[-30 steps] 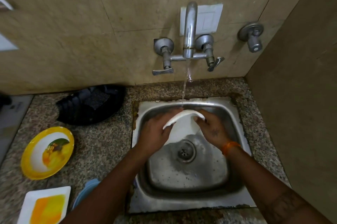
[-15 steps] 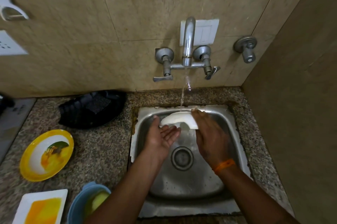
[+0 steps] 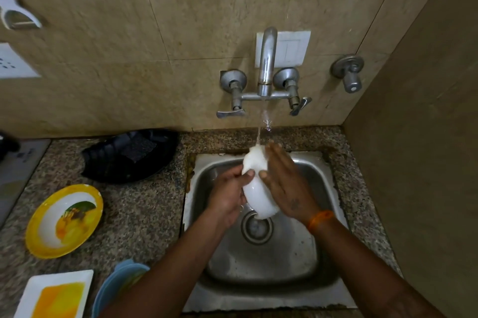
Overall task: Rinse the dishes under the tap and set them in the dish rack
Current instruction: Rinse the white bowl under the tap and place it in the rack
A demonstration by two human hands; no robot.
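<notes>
Steel sink right of granite counter. Black dish rack at far left of sink. Yellow plate on counter, near left. White dish on edge over sink, under tap stream. Left hand gripping dish, thumb curled on face. Right hand pressed flat against dish, fingers straight.

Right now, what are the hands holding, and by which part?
The white dish, on edge under the tap stream. The left hand pinches its left rim with the thumb; the right hand lies flat against its right side.
</notes>
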